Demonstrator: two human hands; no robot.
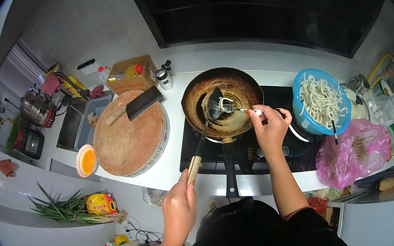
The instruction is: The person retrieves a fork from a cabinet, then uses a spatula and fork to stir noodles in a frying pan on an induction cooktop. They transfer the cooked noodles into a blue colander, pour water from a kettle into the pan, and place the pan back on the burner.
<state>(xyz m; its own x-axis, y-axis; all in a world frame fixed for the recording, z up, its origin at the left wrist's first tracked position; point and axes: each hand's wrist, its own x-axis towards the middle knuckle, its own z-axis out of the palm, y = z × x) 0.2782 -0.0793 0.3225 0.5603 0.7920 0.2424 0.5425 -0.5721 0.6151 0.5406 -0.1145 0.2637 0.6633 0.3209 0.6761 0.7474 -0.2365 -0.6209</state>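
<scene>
My left hand (pixel 180 204) grips the wooden handle of a metal spatula (pixel 194 168), whose blade rests in a browned frying pan (pixel 192 89) on the black cooktop (pixel 186 154). Between the fingertips of my right hand (pixel 269 124) is the white end of a fork (pixel 242 109). The fork's tines are over the pan beside the spatula blade, with a pale noodle strand (pixel 227 100) around them. The pan's black handle (pixel 230 171) points toward me between my forearms. To the right, a blue plastic basin (pixel 299 108) holds thick pale noodles (pixel 320 98) and a dark-handled utensil (pixel 334 132).
On the left, a cleaver (pixel 145 102) lies on a round wooden chopping block (pixel 128 144), next to a bowl of orange liquid (pixel 88 162). Behind are a cardboard box (pixel 133 83) and a jar (pixel 164 80). A pink plastic bag (pixel 337 156) sits at the right counter edge.
</scene>
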